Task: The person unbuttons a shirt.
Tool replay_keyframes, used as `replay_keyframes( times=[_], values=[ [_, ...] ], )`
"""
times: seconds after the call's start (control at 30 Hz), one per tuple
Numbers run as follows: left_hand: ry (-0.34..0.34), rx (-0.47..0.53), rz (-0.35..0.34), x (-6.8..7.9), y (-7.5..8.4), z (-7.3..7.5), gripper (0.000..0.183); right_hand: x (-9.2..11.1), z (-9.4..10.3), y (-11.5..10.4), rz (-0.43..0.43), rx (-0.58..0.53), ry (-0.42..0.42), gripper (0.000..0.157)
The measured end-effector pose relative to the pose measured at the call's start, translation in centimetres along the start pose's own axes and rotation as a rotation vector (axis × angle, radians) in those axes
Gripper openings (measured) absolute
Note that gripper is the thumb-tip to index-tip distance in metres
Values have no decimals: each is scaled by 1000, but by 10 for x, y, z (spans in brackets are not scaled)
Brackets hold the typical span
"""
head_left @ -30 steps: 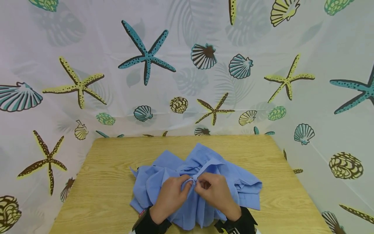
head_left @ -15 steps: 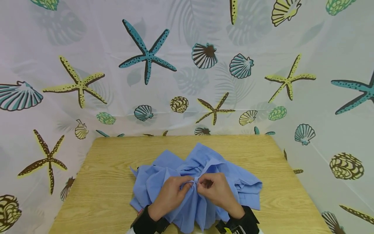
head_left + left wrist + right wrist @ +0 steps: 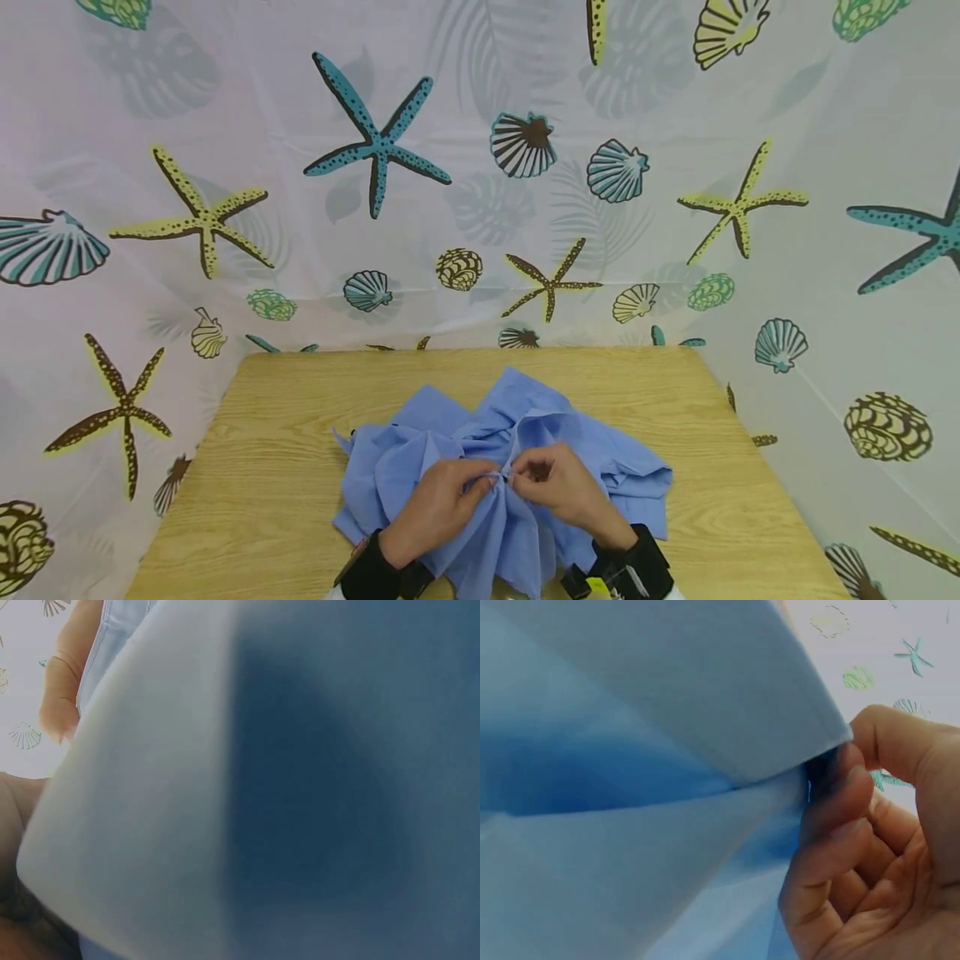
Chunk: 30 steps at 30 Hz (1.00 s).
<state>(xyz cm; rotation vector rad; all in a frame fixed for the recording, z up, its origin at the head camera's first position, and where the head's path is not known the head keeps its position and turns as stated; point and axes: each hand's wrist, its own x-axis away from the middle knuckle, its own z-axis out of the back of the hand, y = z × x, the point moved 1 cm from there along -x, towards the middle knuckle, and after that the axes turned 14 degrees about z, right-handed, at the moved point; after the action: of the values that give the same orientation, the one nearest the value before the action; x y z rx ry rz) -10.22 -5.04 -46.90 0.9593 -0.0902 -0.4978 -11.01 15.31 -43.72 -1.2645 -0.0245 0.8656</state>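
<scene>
A crumpled light-blue garment, apparently a shirt (image 3: 405, 475), lies bunched on the wooden table. Thumb and forefinger of my left hand (image 3: 441, 504) pinch its fabric near the middle of the heap. Just to the right, my right hand (image 3: 561, 492) pinches the fabric edge, its other fingers curled in. The two sets of fingertips are nearly touching. Close up in the right wrist view, a stitched edge of the shirt (image 3: 727, 697) meets the right hand's fingertips (image 3: 855, 761). Blurred cloth fills most of the left wrist view and hides much of the left hand. Any small fastening between the fingers is hidden.
The wooden table (image 3: 285, 433) shows bare wood on both sides of the garment. A white curtain (image 3: 480, 208) printed with starfish and shells hangs behind the table and along both sides.
Both hands keep pinching the cloth. The fingertips have shifted slightly toward me, and the raised flap by the right hand has opened into a rounder fold. The front folds hang a little lower.
</scene>
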Motion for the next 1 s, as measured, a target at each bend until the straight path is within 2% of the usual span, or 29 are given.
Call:
replay_keyframes(
  times=[0.23, 0.37, 0.5, 0.63, 0.8, 1.0],
  values=[
    [102, -18, 39, -2, 1, 1, 20, 6, -12, 14, 75, 315, 104, 7],
    [156, -37, 36, -2, 0, 0, 19, 7, -18, 12, 100, 408, 159, 8],
    [186, -64, 50, -2, -3, -2, 18, 6, -21, 12, 99, 485, 155, 11],
    [197, -72, 66, 0, -5, -5, 18, 8, -24, 14, 98, 503, 140, 15],
    [219, -72, 77, 2, -6, -4, 17, 10, -24, 16, 131, 474, 162, 17],
    [212, -70, 73, 12, -12, 11, 14, 15, -11, 16, 97, 487, 155, 9]
  ],
)
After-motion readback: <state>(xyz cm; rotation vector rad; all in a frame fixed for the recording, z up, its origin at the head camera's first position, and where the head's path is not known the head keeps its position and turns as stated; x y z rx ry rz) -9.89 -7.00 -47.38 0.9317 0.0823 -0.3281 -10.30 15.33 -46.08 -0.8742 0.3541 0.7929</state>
